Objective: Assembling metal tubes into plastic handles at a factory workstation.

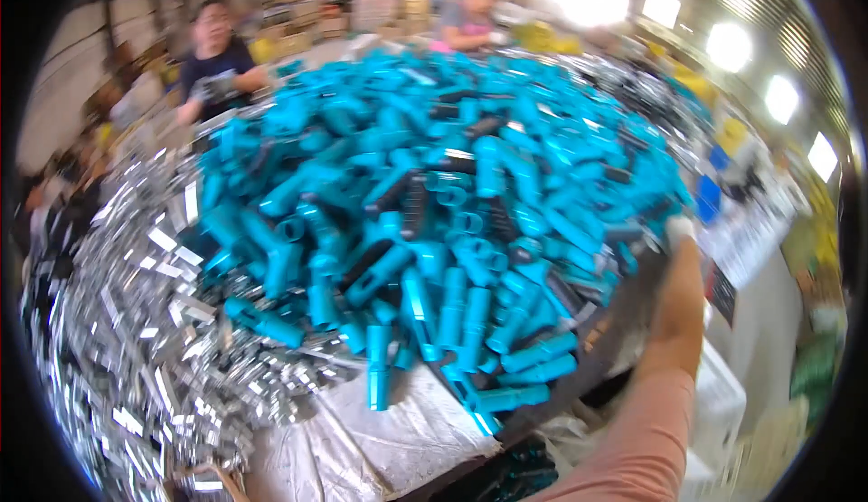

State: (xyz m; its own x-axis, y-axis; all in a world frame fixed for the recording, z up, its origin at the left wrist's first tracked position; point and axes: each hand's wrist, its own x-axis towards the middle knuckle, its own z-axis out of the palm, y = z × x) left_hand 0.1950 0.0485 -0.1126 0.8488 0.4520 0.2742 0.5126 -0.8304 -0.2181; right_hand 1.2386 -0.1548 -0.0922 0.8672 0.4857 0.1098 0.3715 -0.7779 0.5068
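Note:
A large heap of teal plastic tubular handles (pixel 475 321) fills the middle, with black ribbed grips (pixel 413 205) mixed in. My right arm, in a pink sleeve, reaches up along the right side. My right hand (pixel 680 229), in a white glove, is at the heap's right edge beside the teal handles. It is small and blurred, so its fingers and anything in them cannot be made out. At the lower left edge, a skin-coloured sliver (pixel 233 484) beside shiny metal pieces seems to be part of my left hand. Its fingers do not show clearly.
Loose silvery metal pieces (pixel 172 321) are piled on the left. A whitish sheet (pixel 380 439) covers the near table edge. White plastic crates (pixel 719 393) stand at the lower right. Two people work across the heap, one in a dark shirt (pixel 221 72) at the far left.

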